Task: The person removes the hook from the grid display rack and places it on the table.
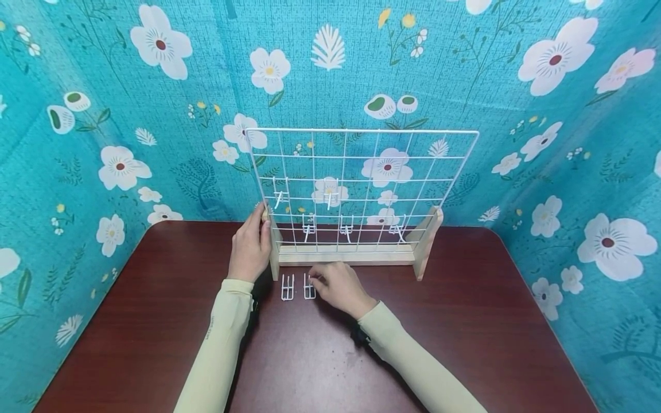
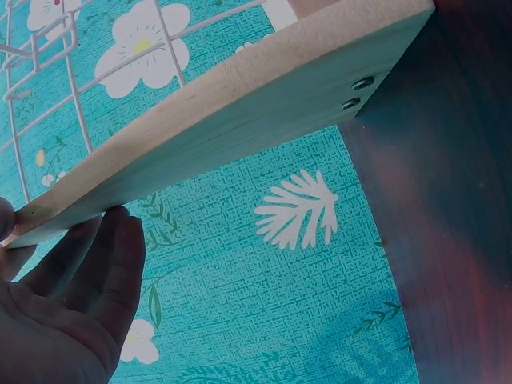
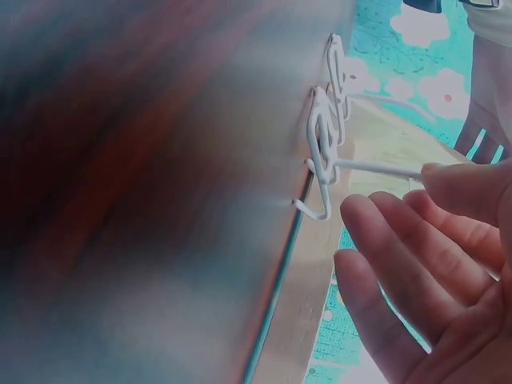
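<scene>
My left hand (image 1: 250,244) grips the upper end of the wooden side panel (image 2: 240,120) at the left of a white wire grid rack (image 1: 361,131). In the left wrist view its fingers lie along the panel's outer face. On the table before the rack, my right hand (image 1: 341,287) pinches the upright prong of a white wire hook (image 3: 322,144), thumb at the prong's tip. The hook's frame rests on the table. Another white hook (image 1: 287,287) lies just left of it, its prong also pointing up.
Several white hooks hang on the grid, such as one upper hook (image 1: 329,198) and one lower hook (image 1: 346,229). A wooden crossbar (image 1: 346,256) joins the two side panels. The dark red table (image 1: 155,321) ends at a floral turquoise cloth (image 1: 206,86) behind and at the sides.
</scene>
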The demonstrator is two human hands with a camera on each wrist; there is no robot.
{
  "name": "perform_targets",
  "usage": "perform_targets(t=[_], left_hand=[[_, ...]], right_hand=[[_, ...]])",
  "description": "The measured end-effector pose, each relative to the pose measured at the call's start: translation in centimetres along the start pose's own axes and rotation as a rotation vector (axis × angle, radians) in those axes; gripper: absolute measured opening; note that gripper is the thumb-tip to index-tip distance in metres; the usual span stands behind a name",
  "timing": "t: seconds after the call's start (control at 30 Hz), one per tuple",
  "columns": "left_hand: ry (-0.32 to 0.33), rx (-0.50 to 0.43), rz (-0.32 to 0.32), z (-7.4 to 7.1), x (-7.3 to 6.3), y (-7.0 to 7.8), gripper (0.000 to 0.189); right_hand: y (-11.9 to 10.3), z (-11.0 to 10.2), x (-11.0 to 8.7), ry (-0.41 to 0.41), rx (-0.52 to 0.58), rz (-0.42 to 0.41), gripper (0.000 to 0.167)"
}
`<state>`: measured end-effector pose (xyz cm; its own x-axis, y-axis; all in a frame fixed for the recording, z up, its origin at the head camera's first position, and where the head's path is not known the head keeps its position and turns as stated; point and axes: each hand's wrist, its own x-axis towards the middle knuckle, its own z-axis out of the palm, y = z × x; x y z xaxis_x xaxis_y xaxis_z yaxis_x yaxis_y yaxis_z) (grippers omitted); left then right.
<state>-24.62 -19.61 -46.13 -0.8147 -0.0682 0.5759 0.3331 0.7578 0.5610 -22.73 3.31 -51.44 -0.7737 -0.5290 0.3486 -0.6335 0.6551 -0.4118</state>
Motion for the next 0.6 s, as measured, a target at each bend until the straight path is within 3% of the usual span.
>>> perform_targets(t=[0.6], left_hand=[[0.001,-0.003,0.001,0.0,0.0,0.1,0.048]], right_hand=[[-0.2,-1.7,0.1,0.055,0.016,-0.023,0.01]])
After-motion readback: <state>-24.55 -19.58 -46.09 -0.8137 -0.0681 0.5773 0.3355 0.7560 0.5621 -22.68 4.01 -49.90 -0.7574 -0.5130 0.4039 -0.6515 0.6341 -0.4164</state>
